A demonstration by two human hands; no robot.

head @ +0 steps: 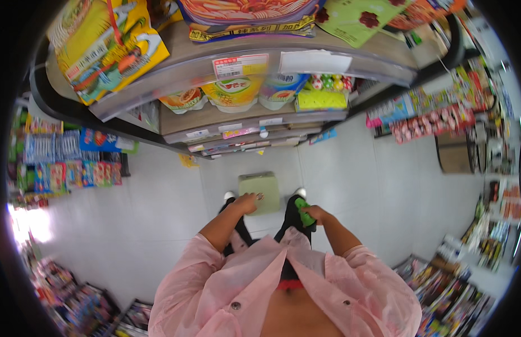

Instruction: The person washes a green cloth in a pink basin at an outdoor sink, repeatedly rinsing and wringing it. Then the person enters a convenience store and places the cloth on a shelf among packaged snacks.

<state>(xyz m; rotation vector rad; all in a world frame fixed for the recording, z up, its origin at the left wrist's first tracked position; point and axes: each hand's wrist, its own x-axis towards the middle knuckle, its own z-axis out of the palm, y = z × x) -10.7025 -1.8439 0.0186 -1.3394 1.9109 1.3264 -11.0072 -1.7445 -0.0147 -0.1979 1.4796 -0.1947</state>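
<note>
Low in front of me, my left hand [245, 204] is over the left side of a pale green stool or box [267, 185] on the floor. Its fingers are curled, and a small round patterned spot [260, 196] shows by the fingertips. I cannot tell whether that spot is held or part of the green surface. My right hand [318, 215] grips a bright green cloth-like item [304, 213] beside my right leg. The far end of this item hangs against the black trousers [289, 219].
A shelf unit [252, 50] rises close ahead, with noodle packs [252, 17] on top and pouches [232, 93] below. Hanging packets [79, 172] line the left side. Further goods [437, 122] hang at right. Display racks [445, 286] stand behind me.
</note>
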